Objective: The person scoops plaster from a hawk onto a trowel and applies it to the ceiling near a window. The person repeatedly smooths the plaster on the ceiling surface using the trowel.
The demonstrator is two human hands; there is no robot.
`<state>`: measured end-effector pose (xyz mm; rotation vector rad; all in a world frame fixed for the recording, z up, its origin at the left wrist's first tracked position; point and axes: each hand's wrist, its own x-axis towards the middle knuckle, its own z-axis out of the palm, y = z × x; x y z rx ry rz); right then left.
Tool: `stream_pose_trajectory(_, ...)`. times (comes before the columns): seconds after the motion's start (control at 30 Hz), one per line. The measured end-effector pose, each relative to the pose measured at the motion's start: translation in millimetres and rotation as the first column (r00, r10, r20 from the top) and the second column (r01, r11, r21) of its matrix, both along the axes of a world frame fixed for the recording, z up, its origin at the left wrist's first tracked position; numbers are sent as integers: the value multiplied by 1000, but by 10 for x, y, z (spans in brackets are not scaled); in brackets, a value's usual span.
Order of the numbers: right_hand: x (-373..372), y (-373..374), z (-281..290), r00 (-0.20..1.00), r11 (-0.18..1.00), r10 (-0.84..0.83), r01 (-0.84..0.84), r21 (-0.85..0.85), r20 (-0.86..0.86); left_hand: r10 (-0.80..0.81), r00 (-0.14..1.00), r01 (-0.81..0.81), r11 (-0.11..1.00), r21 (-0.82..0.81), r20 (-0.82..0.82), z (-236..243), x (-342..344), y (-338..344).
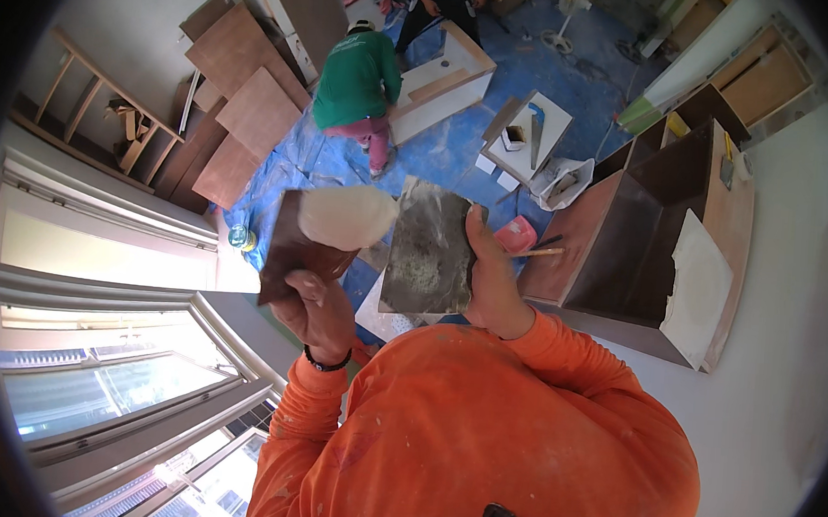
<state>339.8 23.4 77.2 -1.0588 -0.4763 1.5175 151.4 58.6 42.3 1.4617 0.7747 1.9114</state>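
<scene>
- Over the blue floor sheet (282,170), a brown board (287,237) is being gripped by the left hand (320,317)!
- Pale paste (348,215) is being carried on it.
- Just beside, a grey board (429,252) is being clasped by the right hand (498,287)!

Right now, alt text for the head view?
A person's left hand holds a brown sheet with a cream mass at its upper end; the right hand holds a grey rectangular board. Beyond, a co-worker in green bends beside a long box on blue sheeting, with windows at left and an open cabinet at right.
</scene>
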Motion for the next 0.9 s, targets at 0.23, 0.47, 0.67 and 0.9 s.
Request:
stream_pose_trajectory(0.23, -295, 163, -238, 691, 977, 197, -198, 80, -696, -65, 747, 346, 888, 304, -661, 182, -238, -166)
stream_pose_trajectory(0.47, -440, 543, -399, 802, 960, 251, -279, 31, -543, 44, 588, -6, 999, 50, -807, -269, -949, -110)
stream_pose_trajectory(0.67, -560, 997, -345, 737, 938, 324, -331, 102, -593, 348, 936, -248, 744, -620, 43, -524, -1190, -492)
stream_pose_trajectory(0.9, -828, 1248, -288, 760, 894, 426, -437, 100, -491, 510, 819, -561, 615, -555, -262, 257, -916, -698)
